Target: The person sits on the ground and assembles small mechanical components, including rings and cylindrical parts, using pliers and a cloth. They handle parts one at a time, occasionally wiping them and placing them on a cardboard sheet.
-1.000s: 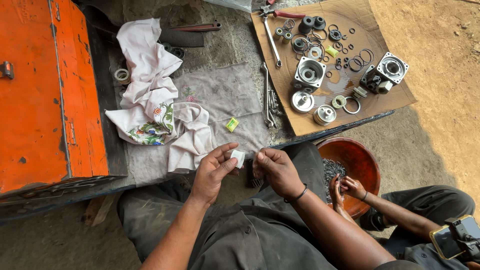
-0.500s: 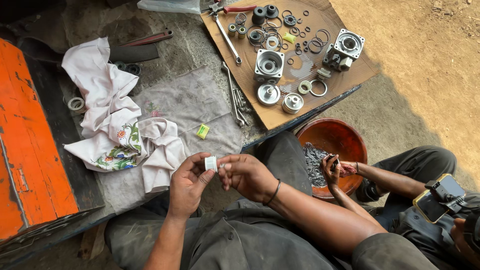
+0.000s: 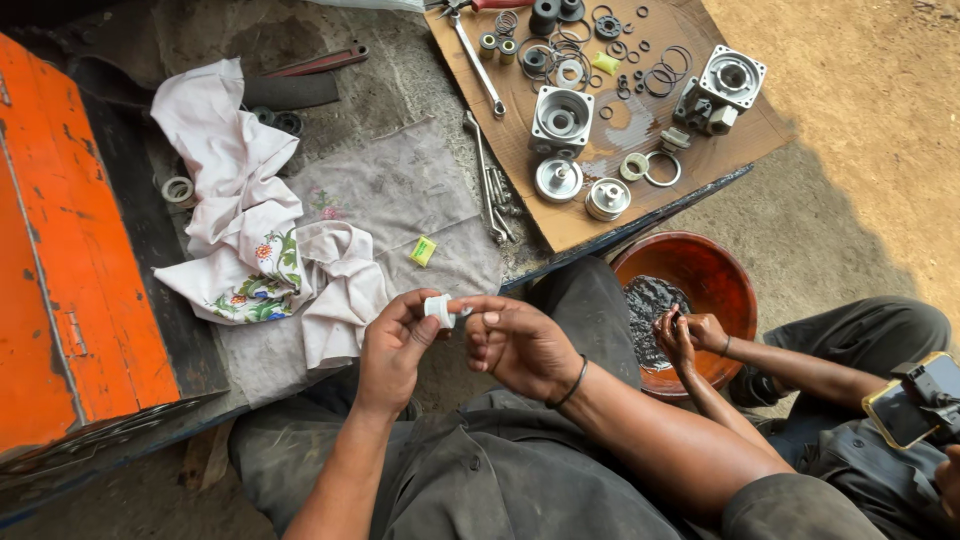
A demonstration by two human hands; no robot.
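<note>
Both hands are up in front of the lap, and between them sits a small white plastic ring [image 3: 438, 309] — the left hand [image 3: 395, 350] has it clamped between thumb and fingertips, while the right hand [image 3: 520, 345] closes in from the other side, index finger stretched out and touching the ring's edge, fingers loosely curled, not wrapped round anything else. Just beyond the left hand lies a white floral cloth [image 3: 250, 230], crumpled on a grey sheet [image 3: 410, 190], and a little yellow-green piece [image 3: 423, 251] rests on that sheet, near the fingertips but apart from them. Beyond the right hand, a cardboard sheet [image 3: 700, 150] carries the parts — two grey metal housings [image 3: 560, 120], round caps, loose rings and seals, with a long wrench [image 3: 478, 62] at its near-left edge. Far out past the left hand stands an orange metal box [image 3: 60, 270]. To the right of the right hand, a second person's hands [image 3: 690, 335] work over a red-brown bowl [image 3: 705, 275] with dark oily stuff inside; what those fingers hold is too small to tell.
</note>
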